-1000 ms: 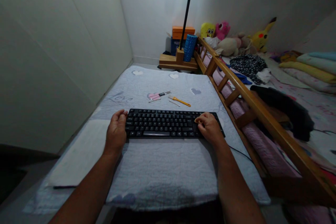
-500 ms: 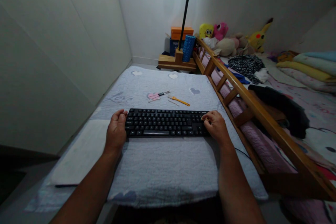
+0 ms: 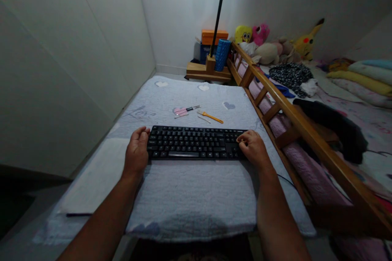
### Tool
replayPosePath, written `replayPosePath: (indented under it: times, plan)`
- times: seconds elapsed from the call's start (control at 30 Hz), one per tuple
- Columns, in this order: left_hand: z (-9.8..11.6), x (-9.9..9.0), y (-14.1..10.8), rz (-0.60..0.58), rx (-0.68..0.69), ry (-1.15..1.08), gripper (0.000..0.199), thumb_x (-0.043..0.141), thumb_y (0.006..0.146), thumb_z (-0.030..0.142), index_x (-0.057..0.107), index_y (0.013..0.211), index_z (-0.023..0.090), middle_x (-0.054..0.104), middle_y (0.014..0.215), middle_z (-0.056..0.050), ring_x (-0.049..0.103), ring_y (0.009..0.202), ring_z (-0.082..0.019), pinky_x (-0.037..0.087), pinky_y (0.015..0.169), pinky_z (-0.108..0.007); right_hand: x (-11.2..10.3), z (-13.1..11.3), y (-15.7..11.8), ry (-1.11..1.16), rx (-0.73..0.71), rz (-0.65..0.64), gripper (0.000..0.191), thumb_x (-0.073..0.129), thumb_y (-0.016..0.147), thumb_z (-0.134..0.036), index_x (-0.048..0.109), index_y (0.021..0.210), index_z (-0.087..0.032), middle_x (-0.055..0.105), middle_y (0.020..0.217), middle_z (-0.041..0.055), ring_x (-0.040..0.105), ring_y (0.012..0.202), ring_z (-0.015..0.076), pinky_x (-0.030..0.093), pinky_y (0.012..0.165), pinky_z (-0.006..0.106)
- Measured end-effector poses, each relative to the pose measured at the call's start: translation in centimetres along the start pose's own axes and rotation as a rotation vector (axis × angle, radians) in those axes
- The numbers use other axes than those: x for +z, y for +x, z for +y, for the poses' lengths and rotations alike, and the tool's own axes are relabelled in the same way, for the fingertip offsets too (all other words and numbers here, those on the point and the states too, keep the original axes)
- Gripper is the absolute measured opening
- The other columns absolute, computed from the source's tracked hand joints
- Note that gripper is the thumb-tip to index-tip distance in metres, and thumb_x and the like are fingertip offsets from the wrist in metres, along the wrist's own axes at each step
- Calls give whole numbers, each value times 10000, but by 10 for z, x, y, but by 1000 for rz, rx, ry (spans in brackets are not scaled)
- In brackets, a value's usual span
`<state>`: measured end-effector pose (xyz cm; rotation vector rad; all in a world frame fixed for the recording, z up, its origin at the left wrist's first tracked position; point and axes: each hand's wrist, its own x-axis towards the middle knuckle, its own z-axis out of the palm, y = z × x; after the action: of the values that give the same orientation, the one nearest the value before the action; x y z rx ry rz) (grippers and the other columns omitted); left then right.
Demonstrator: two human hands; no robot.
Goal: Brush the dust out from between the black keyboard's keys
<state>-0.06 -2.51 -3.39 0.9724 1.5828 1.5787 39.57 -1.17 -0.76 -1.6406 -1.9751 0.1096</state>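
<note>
A black computer keyboard [image 3: 186,142] lies flat across the quilted cloth in front of me. My left hand [image 3: 136,149] is at its left end, thumb up and fingers loosely curled against the edge. Over the number pad at the other end, my right hand [image 3: 252,146] is closed, thumb and index finger pinched together. Whatever may be between those fingertips is too small to make out, and the hand hides the keyboard's right edge. Beyond the keyboard lie an orange-handled brush [image 3: 212,117], a slim tool with a black grip [image 3: 190,109] and two cotton swabs [image 3: 204,119].
A pale folded cloth or pad [image 3: 94,179] lies at the left. A wooden bed rail [image 3: 284,110] runs along the right side, with plush toys [image 3: 266,53] and clothes behind it. At the back stand a lamp pole [image 3: 219,14] and a blue foam roller [image 3: 222,55].
The view has shifted slightly, so everything sits a little differently in the picture. Both hands stay at the keyboard's ends with almost no visible movement.
</note>
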Motion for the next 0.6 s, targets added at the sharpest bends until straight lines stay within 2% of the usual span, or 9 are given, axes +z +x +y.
replayPosePath:
  times: [0.23,0.37,0.47,0.6]
  plan:
    - [-4,1,4,4,10,-29,538,556,910,617,578,1259,209,672,1278,-116,626,1219,-251,426,1122,-446,-10,18,-2,-65,101,46,157,561,766,-168,708,728,-206,615,805,61,580,820,231,447,801,368]
    - [-1,2,2,8,20,-18,546,542,917,624,577,1268,207,678,1272,-117,628,1217,-252,436,1113,-447,-24,22,1,47,165,104,187,555,809,-214,741,812,-207,654,872,67,616,838,224,469,815,363]
    - [2,3,0,13,21,-2,528,526,929,611,580,1271,212,684,1268,-111,635,1209,-247,447,1104,-437,-30,20,7,108,149,104,191,567,844,-250,754,861,-211,670,910,66,627,852,217,476,821,355]
    - [4,4,-1,20,13,-21,504,516,944,589,580,1268,209,683,1274,-116,643,1203,-245,470,1088,-436,-20,16,14,107,67,10,185,560,858,-214,745,861,-216,662,888,65,622,862,217,475,828,349]
